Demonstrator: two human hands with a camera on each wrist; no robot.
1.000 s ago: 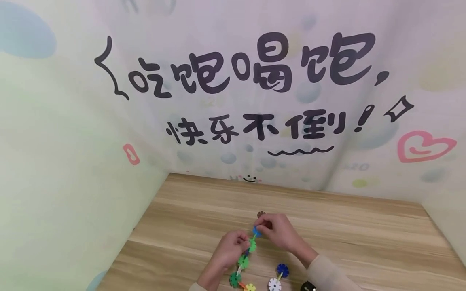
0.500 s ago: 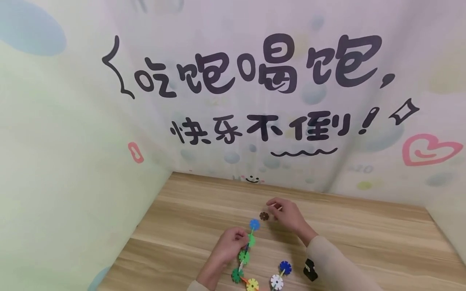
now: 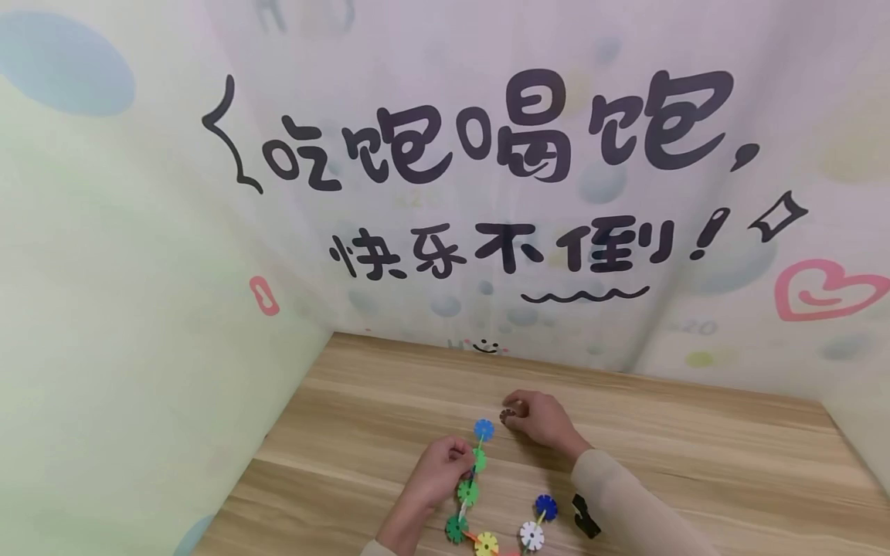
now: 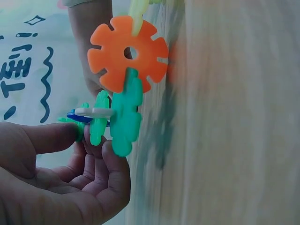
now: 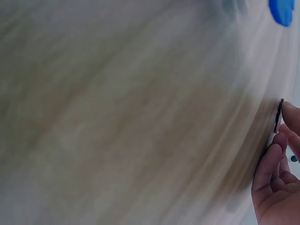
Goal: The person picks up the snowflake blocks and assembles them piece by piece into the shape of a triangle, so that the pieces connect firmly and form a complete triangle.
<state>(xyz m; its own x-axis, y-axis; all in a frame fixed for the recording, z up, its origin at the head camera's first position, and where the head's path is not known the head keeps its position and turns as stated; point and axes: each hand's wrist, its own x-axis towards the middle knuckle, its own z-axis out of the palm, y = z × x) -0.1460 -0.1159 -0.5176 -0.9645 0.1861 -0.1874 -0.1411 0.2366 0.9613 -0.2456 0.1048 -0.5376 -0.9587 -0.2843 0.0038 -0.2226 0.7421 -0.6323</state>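
A chain of notched plastic interlocking discs bends across the table. My left hand (image 3: 438, 469) pinches it at a bright green disc (image 3: 480, 460) near the far end, which a light blue disc (image 3: 484, 430) tops. In the left wrist view, an orange disc (image 4: 105, 56) and a teal-green disc (image 4: 125, 119) hang past the fingers, held off the table. My right hand (image 3: 545, 421) is beyond the chain, thumb and fingers on a brown disc (image 3: 507, 417). Seen from the right wrist, that thin dark disc (image 5: 278, 115) stands edge-on between thumb and fingertips, close to the tabletop.
Nearer me the chain runs through a dark green disc (image 3: 456, 529), a yellow disc (image 3: 487, 544) and a white disc (image 3: 531, 535) to a dark blue disc (image 3: 545, 507). A black object (image 3: 585, 516) lies by the right sleeve. A printed wall sheet (image 3: 417, 324) borders the wooden table (image 3: 375, 386).
My right hand has left the light blue disc, moved away to the right, then come down onto the brown disc. The left hand keeps its pinch on the chain.
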